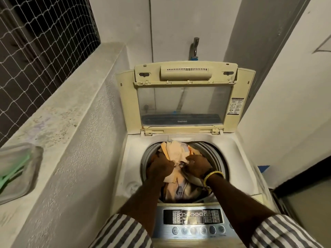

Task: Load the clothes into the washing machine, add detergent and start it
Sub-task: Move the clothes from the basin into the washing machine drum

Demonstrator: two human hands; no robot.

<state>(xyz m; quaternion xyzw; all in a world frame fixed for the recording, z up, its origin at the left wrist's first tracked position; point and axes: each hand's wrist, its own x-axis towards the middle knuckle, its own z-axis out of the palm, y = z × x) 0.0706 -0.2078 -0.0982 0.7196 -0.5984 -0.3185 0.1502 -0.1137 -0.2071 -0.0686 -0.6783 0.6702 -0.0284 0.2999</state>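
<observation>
1. a narrow corner with white walls; on the left runs a rough concrete ledge (59,108), speckled and stained on top, and above it a window covered in white netting (35,42).
2. a metal tap (195,46) sticks out of the back wall, just above the raised lid.
3. on the near left end of the ledge sits a clear plastic container (19,169), blurred, with something green showing inside; what it is cannot be told.
4. the washing machine (179,140) is a top loader, standing between the ledge and the right wall. its cream lid (184,99) stands upright at the back, with a see-through pane in it.
5. the round drum (215,154) is uncovered and filled with clothes (176,153), mostly peach and pale cloth, with a lilac piece lower down. the heap rises above the drum's rim at the back.
6. the left hand (161,165) is in the drum, fingers curled into the peach cloth, gripping it.
7. the right hand (198,164) is just beside it, fingers also curled round a bunch of the clothes; a yellow bangle (214,175) sits on that wrist.
8. both forearms reach out of striped sleeves (123,231).
9. the control panel (193,221) lies along the near edge, with a dark display and a row of round buttons.
</observation>
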